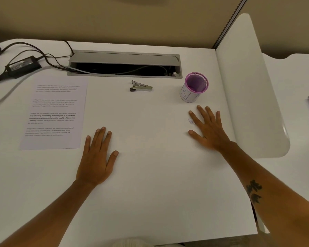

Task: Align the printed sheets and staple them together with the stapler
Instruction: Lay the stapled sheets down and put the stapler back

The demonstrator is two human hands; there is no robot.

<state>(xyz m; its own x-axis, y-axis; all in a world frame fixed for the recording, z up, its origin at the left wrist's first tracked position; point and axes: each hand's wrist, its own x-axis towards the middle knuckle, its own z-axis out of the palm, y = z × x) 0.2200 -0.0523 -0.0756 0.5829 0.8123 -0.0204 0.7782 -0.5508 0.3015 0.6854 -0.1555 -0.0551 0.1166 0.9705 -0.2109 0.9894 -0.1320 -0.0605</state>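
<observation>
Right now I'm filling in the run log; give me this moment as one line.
stage: not started | left hand: flat on desk, empty | right hand: flat, empty | printed sheets: far left | stapler: untouched

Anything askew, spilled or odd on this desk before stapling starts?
Only minor things: a small blue ink scribble marks the desk beside the right hand, and the cable tray lid stands open. Nothing spilled or damaged.
</observation>
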